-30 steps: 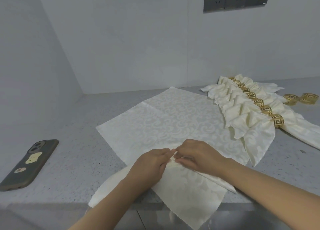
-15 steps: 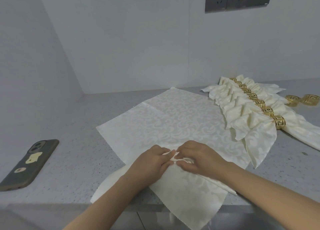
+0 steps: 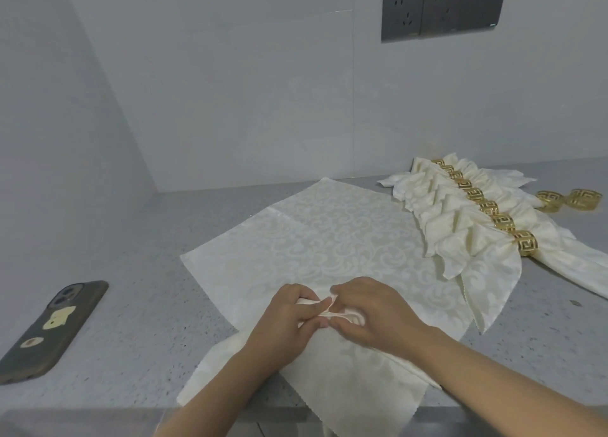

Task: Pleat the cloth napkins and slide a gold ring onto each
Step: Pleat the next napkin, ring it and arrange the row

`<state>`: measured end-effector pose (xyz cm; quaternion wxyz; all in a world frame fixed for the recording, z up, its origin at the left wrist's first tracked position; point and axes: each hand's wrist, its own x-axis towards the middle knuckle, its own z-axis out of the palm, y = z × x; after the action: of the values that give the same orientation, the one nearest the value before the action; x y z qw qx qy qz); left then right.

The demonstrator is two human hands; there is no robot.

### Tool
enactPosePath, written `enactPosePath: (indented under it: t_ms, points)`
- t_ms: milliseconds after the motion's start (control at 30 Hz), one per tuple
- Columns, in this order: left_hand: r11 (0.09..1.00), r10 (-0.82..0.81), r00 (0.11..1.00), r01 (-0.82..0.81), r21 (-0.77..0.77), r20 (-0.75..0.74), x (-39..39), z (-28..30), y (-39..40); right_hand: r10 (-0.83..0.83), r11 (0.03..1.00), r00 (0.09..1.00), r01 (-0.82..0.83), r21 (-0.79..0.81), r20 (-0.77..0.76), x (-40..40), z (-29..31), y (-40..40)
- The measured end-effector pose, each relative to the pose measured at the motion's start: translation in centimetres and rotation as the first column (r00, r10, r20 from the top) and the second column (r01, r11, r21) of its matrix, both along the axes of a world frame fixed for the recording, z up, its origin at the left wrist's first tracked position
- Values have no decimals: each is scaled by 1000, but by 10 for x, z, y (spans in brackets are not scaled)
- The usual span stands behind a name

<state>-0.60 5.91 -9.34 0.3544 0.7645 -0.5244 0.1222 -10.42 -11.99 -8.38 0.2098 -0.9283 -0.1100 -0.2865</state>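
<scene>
Both hands are pinching up small folds in the middle of the near part of the cream napkin [image 3: 329,239]: the left hand [image 3: 289,318] has its fingers curled over a bunched ridge of cloth, and the right hand [image 3: 371,311] meets it fingertip to fingertip, gripping the same gathered bit. That napkin is a cream damask square with a swirly woven pattern, lying corner-on on the speckled grey counter [image 3: 138,272], and its near corner hangs over the front edge, where you can see a zigzag pinked hem. Off to the right there's a row of finished napkins [image 3: 460,219], already pleated and overlapping, each cinched by a gold ring with a Greek-key cutout. Two spare gold rings [image 3: 569,200] sit just beyond them near the right edge. A phone [image 3: 52,328] in a dark case lies face down well to the left. Hard to say how many pleats are actually under the fingers, since the hands cover most of the fold. The nearest finished napkin's tail runs out of frame on the right.
</scene>
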Motion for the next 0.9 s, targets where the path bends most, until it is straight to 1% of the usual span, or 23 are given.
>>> enactPosePath:
  t_ms: [100,200,400,500,600,733,800,900]
  points:
    - [1000,1,1000,-1,-5,-17,0,1,0,0,999,998,3,51,-60,0,-1,-1]
    - [999,41,996,-40,12,-74,-1,3,1,38,991,993,-23,130,-114,3,-2,-4]
    - [992,91,992,-82,101,-87,-5,8,-3,14,986,988,12,167,-153,3,-2,-4]
    - [988,112,977,-90,127,-179,-6,16,-6,-1,970,984,44,238,-179,0,2,-5]
    - [989,90,957,-53,138,-277,-12,30,-15,-26,948,984,81,308,-178,-8,12,-10]
    - [996,23,933,9,85,-359,-18,49,-42,-92,892,982,155,425,-167,-27,31,-25]
    - [997,-4,927,32,69,-375,-22,58,-60,-133,877,979,189,443,-155,-37,41,-37]
    - [995,-47,942,73,69,-332,-29,70,-89,-177,871,974,221,439,-140,-52,54,-59]
